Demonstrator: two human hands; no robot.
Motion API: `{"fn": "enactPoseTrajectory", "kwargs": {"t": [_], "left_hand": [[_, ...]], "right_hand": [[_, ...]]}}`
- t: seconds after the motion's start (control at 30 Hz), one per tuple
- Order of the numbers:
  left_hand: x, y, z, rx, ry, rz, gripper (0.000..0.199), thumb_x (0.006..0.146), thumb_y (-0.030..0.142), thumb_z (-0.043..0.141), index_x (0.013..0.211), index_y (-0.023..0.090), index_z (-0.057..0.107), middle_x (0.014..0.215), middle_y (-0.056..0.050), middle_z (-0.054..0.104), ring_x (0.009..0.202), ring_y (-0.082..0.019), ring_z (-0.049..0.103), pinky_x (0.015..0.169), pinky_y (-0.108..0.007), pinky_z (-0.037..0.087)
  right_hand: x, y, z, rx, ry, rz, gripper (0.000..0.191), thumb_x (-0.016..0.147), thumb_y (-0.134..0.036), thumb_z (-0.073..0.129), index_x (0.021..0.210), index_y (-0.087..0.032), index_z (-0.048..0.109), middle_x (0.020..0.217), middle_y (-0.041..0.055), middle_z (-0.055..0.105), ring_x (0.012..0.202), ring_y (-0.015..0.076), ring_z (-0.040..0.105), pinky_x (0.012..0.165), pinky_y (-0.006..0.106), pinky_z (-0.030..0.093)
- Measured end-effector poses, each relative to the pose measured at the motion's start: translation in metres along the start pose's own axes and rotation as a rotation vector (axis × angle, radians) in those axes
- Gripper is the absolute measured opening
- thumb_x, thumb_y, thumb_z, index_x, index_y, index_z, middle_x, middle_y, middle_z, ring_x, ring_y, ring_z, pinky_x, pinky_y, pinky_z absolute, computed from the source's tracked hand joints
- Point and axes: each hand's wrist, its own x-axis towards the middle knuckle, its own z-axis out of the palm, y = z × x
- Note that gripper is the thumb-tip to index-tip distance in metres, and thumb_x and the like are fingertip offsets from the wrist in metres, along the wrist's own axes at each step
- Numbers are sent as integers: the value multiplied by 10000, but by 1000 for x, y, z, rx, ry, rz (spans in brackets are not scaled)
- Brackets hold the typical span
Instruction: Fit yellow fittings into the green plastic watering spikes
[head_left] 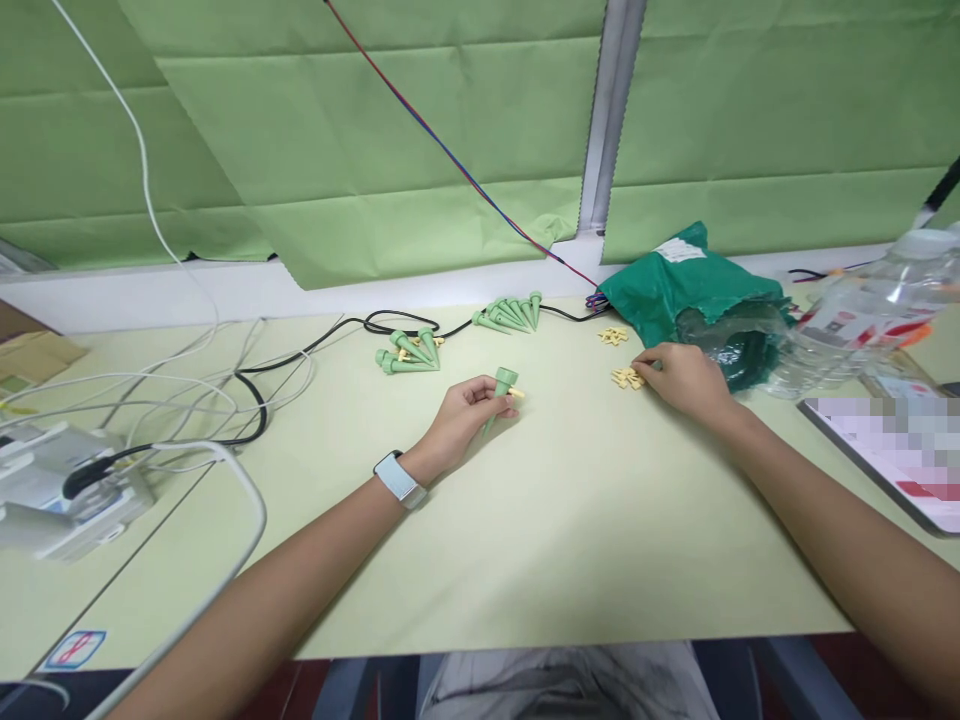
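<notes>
My left hand is closed around a green plastic watering spike, its wide cap up and its point down. A small yellow plastic piece sticks out sideways from this spike. My right hand has thumb and forefinger pinched at the edge of a small pile of yellow plastic pieces; whether a piece is between the fingertips is hidden. Just behind lies another yellow pile. Several green spikes with yellow pieces lie left of centre, and more green spikes lie in a row farther back.
A torn green plastic bag lies behind my right hand, with a clear bottle and a tablet-like device to its right. White and black cables and power adapters crowd the left. Green sheeting covers the wall.
</notes>
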Motion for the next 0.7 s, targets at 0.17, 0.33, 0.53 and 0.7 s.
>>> {"fn": "enactPoseTrajectory", "kwargs": {"t": [0.17, 0.33, 0.53, 0.7], "left_hand": [[0, -1, 0, -8, -9, -1, 228, 715, 288, 839, 739, 160, 651, 775, 6, 635, 745, -121, 617, 856, -328, 545], [1, -3, -3, -7, -24, 1, 211, 732, 293, 830, 752, 165, 664, 787, 1, 643, 769, -132, 635, 859, -331, 547], [-2, 0, 0, 39, -46, 7, 257, 731, 323, 830, 904, 174, 712, 894, -44, 715, 801, -168, 675, 837, -339, 537], [-14, 2, 15, 128, -148, 43, 250, 760, 337, 817, 913, 173, 706, 912, -56, 713, 827, -179, 659, 770, -310, 505]], "right_hand": [[1, -1, 2, 63, -15, 1, 279, 890, -358, 540, 903, -241, 793, 1067, 69, 748, 940, 250, 658, 675, 303, 413], [1, 0, 2, 105, 36, -23, 316, 919, -353, 500, 928, -202, 777, 1009, 103, 728, 881, 248, 644, 694, 318, 415], [-14, -43, -4, 506, 109, -142, 278, 919, -387, 548, 911, -182, 737, 934, 86, 731, 775, 207, 635, 711, 317, 454], [-53, -111, 1, 1170, -414, -136, 317, 871, -479, 663, 1012, -195, 680, 785, 30, 700, 552, 144, 596, 514, 268, 463]]}}
